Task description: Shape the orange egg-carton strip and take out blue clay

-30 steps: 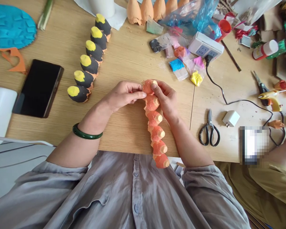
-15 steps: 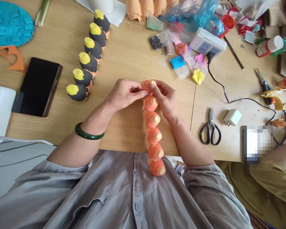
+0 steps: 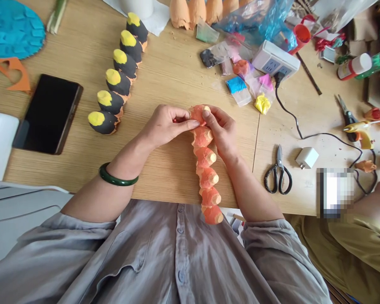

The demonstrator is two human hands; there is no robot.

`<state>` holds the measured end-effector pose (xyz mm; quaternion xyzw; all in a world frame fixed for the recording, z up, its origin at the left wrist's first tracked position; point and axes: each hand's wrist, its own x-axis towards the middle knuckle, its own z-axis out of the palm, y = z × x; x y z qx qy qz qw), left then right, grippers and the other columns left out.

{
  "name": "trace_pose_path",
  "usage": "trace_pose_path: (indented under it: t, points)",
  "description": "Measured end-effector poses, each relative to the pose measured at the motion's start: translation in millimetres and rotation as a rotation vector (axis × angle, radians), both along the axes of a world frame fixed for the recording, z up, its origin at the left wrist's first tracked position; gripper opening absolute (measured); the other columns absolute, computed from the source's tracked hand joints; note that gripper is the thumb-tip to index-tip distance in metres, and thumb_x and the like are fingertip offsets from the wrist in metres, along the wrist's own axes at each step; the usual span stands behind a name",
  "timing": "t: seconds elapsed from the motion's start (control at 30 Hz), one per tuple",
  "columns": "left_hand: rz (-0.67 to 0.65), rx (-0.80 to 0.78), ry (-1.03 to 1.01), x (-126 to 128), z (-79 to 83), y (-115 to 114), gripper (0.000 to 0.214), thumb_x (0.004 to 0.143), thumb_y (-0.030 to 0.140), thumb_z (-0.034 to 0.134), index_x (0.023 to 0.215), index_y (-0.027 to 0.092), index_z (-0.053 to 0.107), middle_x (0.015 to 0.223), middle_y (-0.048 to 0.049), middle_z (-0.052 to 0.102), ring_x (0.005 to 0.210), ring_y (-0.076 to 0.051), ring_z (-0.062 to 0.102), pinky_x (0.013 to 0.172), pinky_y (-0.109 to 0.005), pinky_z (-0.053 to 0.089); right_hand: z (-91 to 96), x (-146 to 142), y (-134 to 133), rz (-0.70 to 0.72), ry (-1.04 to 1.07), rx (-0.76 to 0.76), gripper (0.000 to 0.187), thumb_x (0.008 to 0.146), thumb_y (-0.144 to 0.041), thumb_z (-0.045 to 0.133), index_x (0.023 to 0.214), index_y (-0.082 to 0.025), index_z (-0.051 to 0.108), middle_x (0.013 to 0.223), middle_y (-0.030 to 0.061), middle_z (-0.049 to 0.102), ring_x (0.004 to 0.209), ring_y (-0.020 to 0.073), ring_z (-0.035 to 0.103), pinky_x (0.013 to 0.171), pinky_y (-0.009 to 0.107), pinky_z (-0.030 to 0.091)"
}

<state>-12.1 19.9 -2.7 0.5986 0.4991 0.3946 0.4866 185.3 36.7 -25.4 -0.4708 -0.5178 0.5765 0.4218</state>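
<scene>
Looking down over a long wooden table (image 3: 177, 76), I'd say the work is kept to the middle, where bare wood surrounds the hands, while clutter crowds the far side and right: a power strip (image 3: 275, 59), scissors (image 3: 278, 173), a glue gun (image 3: 361, 133). To the left stands a row of black cups with yellow tips (image 3: 117, 76), well apart from the hands. A strip of orange egg-carton cups (image 3: 205, 169) runs toward the person's chest, its lower end past the table's near edge, leaving little room there. Both hands sit on its top cup (image 3: 198, 114), apparently holding it up for close handling. The left hand (image 3: 167, 126), fingers curled together, presses its thumb (image 3: 193, 124) against the cup; the right hand (image 3: 220, 131) pinches it from the opposite side between thumb and fingers.
</scene>
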Motion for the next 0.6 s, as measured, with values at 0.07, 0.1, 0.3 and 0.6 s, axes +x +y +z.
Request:
trace_pose_path:
  t: [0.07,0.1,0.3,0.6]
  points:
    - [-0.020,0.038,0.050,-2,2.1,0,0.047,0.088,0.056,0.085,0.064,0.020,0.066,0.062,0.0024,0.043,0.062,-0.013,0.035,0.060,-0.033,0.024,1.5,0,-1,0.012,-0.011,0.015,0.057,0.087,-0.083,0.085,0.109,-0.030,0.082,0.105,0.0033,0.084,0.104,0.0259,0.078,0.093,0.042,0.064]
    - [-0.030,0.052,0.066,-2,3.6,0,0.046,0.089,0.055,0.083,0.064,0.021,0.066,0.062,0.0021,0.044,0.062,-0.013,0.035,0.061,-0.033,0.025,2.8,0,-1,0.021,-0.010,0.019,0.056,0.086,-0.083,0.085,0.108,-0.031,0.082,0.108,0.0034,0.085,0.107,0.0265,0.078,0.096,0.043,0.065]
    - [-0.065,0.071,0.063,-3,7.9,-1,0.038,0.087,0.044,0.077,0.062,0.021,0.060,0.061,0.0018,0.045,0.060,-0.013,0.035,0.059,-0.032,0.025,8.4,5,0,0.027,-0.017,0.046,0.050,0.086,-0.078,0.089,0.110,-0.034,0.083,0.113,0.0046,0.085,0.120,0.0304,0.077,0.102,0.045,0.064]
    - [-0.057,-0.195,-0.265,1,16.6,-3,0.037,0.080,0.048,0.085,0.065,0.019,0.067,0.062,-0.0014,0.053,0.054,-0.010,0.037,0.051,-0.027,0.023,11.3,8,-1,-0.006,0.022,0.102,0.046,0.093,-0.075,0.082,0.119,-0.037,0.081,0.136,0.0053,0.085,0.134,0.0329,0.077,0.112,0.050,0.065]
